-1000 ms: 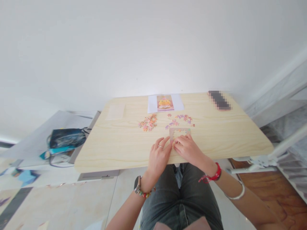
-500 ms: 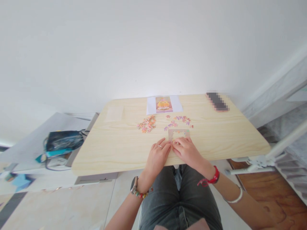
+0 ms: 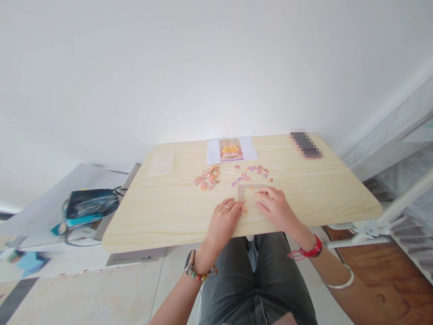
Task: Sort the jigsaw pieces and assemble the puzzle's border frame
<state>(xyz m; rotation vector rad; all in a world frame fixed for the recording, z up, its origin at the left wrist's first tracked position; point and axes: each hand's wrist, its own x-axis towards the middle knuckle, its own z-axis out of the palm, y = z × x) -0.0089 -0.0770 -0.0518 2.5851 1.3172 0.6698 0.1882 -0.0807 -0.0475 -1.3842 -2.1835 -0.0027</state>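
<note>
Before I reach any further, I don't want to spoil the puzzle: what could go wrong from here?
The left hand is at the lower left of the joined pieces; a sideways push might part them.
The right hand is close to the loose pieces beyond it; a careless sweep could scatter those.
Pieces near the front edge of the table could be knocked off.

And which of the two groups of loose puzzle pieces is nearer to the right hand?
The pink and purple group, spread loosely beyond the puzzle frame; the denser, more orange pile lies farther left.
</note>
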